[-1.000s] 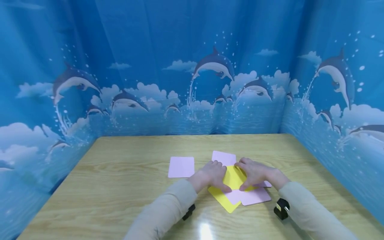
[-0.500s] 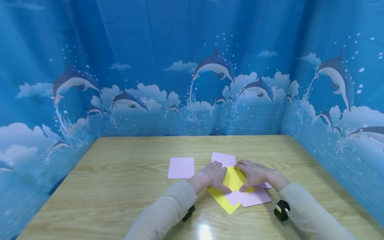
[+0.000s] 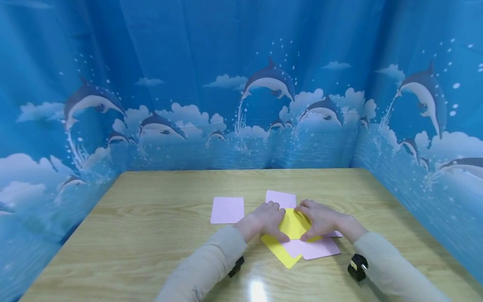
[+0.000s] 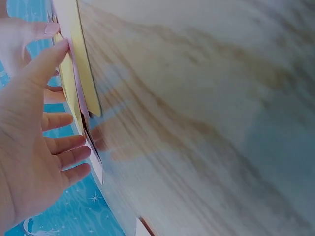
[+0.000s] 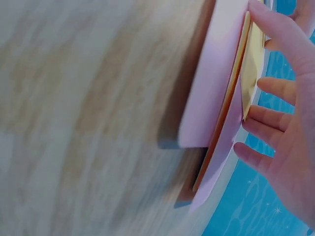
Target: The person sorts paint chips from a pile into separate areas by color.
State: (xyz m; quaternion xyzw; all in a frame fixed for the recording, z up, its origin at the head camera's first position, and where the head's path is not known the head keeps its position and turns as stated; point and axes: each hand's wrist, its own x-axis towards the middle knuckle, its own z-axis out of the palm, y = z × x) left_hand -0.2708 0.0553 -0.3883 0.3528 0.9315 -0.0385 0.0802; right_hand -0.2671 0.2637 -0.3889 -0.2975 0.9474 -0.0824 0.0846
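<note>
Yellow sheet (image 3: 291, 224) sits centre of the wooden table (image 3: 151, 235), a bit toward the near edge, lying over a pink sheet (image 3: 318, 248) that sticks out at its right, near side.

Head view: left hand (image 3: 266, 221) and right hand (image 3: 320, 219) lie side by side on the yellow sheet, fingers spread and fairly flat, thumbs angled inward at its near part. Looks like pressing down to pin or crease it, not lifting. Second pink sheet (image 3: 281, 199) pokes out behind the hands; a third pink sheet (image 3: 227, 210) lies alone to the left, apart from the stack. Blue dolphin curtain (image 3: 241, 84) walls three sides.

Left wrist view: left-hand fingers (image 4: 59, 120) extended, loosely fanned, tips against the yellow sheet edge (image 4: 81, 64). No curl round it.

Right wrist view: right-hand fingers (image 5: 275, 88) straight, resting on the yellow layer (image 5: 252, 69) with pink layers (image 5: 216, 93) beneath, the stack held flat to the table. Whether the yellow sheet is folded: cannot tell.
</note>
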